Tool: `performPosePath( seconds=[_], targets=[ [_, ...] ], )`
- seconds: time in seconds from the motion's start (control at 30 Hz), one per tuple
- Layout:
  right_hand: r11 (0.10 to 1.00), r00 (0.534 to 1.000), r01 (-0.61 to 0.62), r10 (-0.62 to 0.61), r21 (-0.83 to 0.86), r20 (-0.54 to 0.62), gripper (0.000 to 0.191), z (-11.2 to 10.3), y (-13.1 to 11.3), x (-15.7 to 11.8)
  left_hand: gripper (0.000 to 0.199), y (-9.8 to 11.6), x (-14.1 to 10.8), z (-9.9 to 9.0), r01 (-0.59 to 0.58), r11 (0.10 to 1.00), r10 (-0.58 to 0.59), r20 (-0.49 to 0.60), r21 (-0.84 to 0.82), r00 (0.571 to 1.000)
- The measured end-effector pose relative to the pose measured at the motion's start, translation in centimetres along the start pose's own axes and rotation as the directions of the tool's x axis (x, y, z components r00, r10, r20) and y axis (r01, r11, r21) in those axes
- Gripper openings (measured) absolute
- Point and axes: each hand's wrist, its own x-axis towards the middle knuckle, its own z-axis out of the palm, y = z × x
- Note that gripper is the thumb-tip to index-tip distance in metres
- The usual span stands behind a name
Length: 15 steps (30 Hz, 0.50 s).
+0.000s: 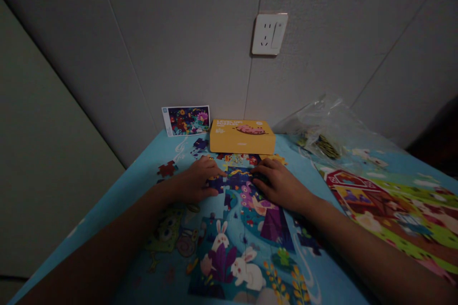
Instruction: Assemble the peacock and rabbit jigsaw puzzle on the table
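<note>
A partly assembled jigsaw puzzle (pixel 243 228) with white rabbits, purple plants and a blue stream lies on the blue patterned cloth. My left hand (pixel 198 181) is at its upper left, thumb and index finger around a dark blue puzzle piece (pixel 216 184) beside the assembled part. Across from it, my right hand (pixel 275 182) rests with bent, parted fingers on the puzzle's upper right edge; what lies under the palm is hidden. Loose pieces lie about: a red puzzle piece (pixel 167 168) to the left, and dark pieces (pixel 308 240) right of the puzzle, partly behind my right forearm.
Against the wall stand a yellow puzzle box (pixel 242 137) and a picture card (pixel 189 121). A clear plastic bag (pixel 322 128) with pieces inside lies at the back right. A farm-scene puzzle (pixel 390 214) covers the right side. A wall socket (pixel 270 34) is above.
</note>
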Motion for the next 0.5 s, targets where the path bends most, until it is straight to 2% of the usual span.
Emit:
performPosePath(
  seconds=[0.17, 0.27, 0.4, 0.5],
  targets=[
    [1.000, 1.000, -0.004, 0.004, -0.009, 0.003, 0.027, 0.0, 0.0, -0.1, 0.035, -1.2, -0.7, -0.6, 0.063, 0.996, -0.063, 0.000, 0.060, 0.998],
    [1.000, 1.000, -0.003, 0.004, -0.013, 0.005, 0.027, 0.0, 0.0, -0.1, 0.040, -2.3, -0.9, -1.1, 0.138, 0.981, -0.126, -0.092, 0.136, 0.988],
    [1.000, 1.000, -0.005, 0.005, -0.015, 0.008, 0.027, -0.1, 0.0, -0.1, 0.032, -3.6, -0.8, -1.0, 0.314, 0.930, -0.259, -0.265, 0.193, 0.929],
    [1.000, 1.000, -0.005, 0.005, -0.023, 0.010, 0.027, -0.1, 0.0, -0.1, 0.033, -4.5, -0.7, -0.3, 0.443, 0.866, -0.360, -0.325, 0.233, 0.874]
  ],
)
